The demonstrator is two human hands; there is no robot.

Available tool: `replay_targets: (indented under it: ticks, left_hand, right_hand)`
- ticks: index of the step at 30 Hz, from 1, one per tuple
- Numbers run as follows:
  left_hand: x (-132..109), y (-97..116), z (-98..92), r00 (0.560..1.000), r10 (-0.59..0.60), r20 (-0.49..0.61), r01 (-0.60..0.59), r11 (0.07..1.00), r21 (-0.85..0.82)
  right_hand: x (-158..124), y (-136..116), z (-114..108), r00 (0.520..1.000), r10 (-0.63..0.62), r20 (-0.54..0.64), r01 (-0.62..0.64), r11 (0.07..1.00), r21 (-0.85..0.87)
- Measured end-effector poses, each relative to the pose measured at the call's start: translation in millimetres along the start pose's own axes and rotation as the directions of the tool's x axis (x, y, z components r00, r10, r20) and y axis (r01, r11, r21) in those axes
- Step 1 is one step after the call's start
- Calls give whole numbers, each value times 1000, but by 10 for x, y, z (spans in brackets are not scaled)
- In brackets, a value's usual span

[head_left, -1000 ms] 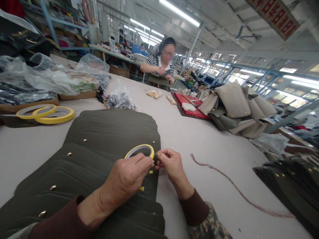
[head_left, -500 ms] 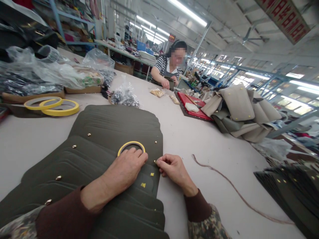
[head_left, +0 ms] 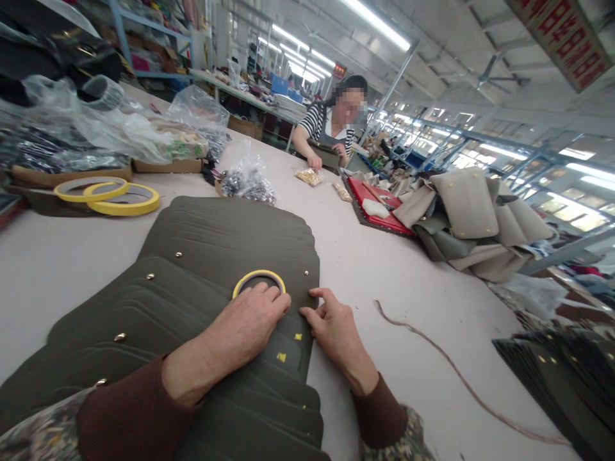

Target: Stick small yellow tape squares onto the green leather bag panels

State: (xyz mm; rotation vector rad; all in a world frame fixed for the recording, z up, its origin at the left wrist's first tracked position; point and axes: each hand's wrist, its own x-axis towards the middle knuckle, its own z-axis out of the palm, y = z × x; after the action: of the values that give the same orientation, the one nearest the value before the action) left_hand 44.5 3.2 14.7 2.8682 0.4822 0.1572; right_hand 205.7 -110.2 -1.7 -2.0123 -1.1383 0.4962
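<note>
Overlapping dark green panels (head_left: 230, 237) lie fanned out on the pale table, with gold studs (head_left: 150, 276) along the left and one stud (head_left: 306, 273) near the right edge. My left hand (head_left: 245, 320) is closed around the near side of a yellow tape roll (head_left: 259, 274), resting on the panels. At the panels' right edge is my right hand (head_left: 334, 323), its thumb and forefinger apart with nothing visible between them. Two small yellow tape pieces (head_left: 281, 357) stick to a panel between my hands.
More tape rolls (head_left: 125, 200) and plastic-wrapped parts (head_left: 247, 182) lie at the left and back. A cord (head_left: 442, 355) curves across the right side. Beige pieces (head_left: 464, 202) are heaped beyond it, and dark panels (head_left: 552, 371) are stacked at right. Across the table, a person (head_left: 331, 128) handles pieces.
My right thumb and forefinger have parted from their pinch at the gold stud by the panel edge. That stud no longer shows there. My left hand keeps the tape roll in the same place.
</note>
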Motion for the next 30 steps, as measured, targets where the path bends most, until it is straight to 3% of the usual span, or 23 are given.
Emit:
replay_targets:
  ticks: [2,4,9,14,18,20,22,24,26,28,30]
  left_hand:
    - [-4,-6,15,1000,3,-6,-3,1000,1]
    - [-5,-14,28,1000,-4,-20,4,1000,7]
    - [1,-52,27,999,-7,-50,7,1000,-7]
    - [-8,-98,-38,990,59,-132,-76,989,-130]
    - [-26,-145,-64,973,102,-206,-135,979,-151]
    - [-28,-181,-44,965,109,-237,-147,978,-150]
    - [-24,-213,-9,952,106,-287,-155,976,-154]
    - [-21,-226,22,928,101,-360,-168,972,-163]
    - [-23,-211,31,902,102,-419,-190,966,-174]
    - [-31,-181,17,893,101,-438,-202,961,-191]
    - [-41,-156,1,902,91,-421,-197,956,-216]
  right_hand:
    - [-15,42,-25,991,132,35,-136,978,161]
    - [-43,82,-41,984,162,73,-175,958,229]
    - [-88,77,18,992,-123,-27,121,991,-50]
    - [-47,-12,59,984,-174,-28,163,962,-218]
    - [-19,-22,-68,979,-121,162,156,961,-227]
    - [-8,-16,-144,947,-72,312,136,973,-189]
    - [3,-20,-192,927,-39,373,94,987,-132]
    - [9,-45,-200,967,-53,249,66,997,-42]
    - [0,-88,-173,992,-122,37,119,991,66]
    - [-25,-142,-123,967,-237,-93,247,962,118]
    - [-55,-193,-62,930,-352,-107,364,924,116]
